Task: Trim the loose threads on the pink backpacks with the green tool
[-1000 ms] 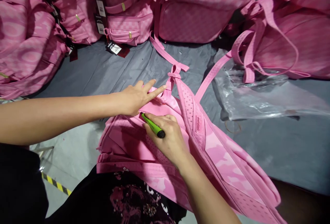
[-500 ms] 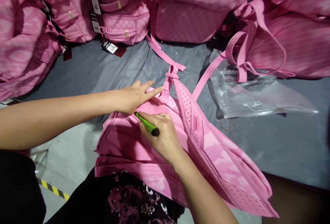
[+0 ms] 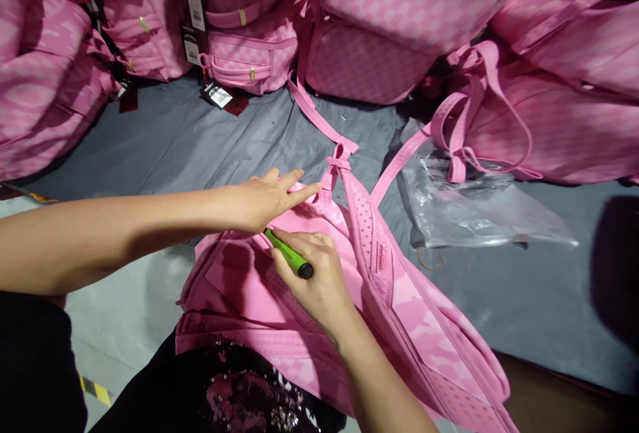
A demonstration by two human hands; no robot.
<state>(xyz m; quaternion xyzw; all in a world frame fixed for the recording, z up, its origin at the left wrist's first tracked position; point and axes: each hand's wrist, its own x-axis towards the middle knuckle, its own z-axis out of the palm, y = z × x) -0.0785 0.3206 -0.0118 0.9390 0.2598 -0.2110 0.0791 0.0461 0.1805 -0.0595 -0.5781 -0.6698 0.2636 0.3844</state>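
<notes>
Little has shifted: the left hand (image 3: 267, 203), fingers spread, rests on the pink camouflage fabric backpack (image 3: 397, 326) by the grey cloth-covered bench (image 3: 499, 287); the right hand (image 3: 322, 270) pinches a green, black-ended pen (image 3: 289, 253), work apparently confined there.

Right hand (image 3: 314, 267) holds green marker (image 3: 288, 253), far end just beside left hand (image 3: 267, 201), which lies spread on pink backpack (image 3: 259, 293). Clear plastic bag (image 3: 449, 217) on gray counter (image 3: 174, 127), to right. More pink bags (image 3: 369, 54) along back, some tagged.
</notes>
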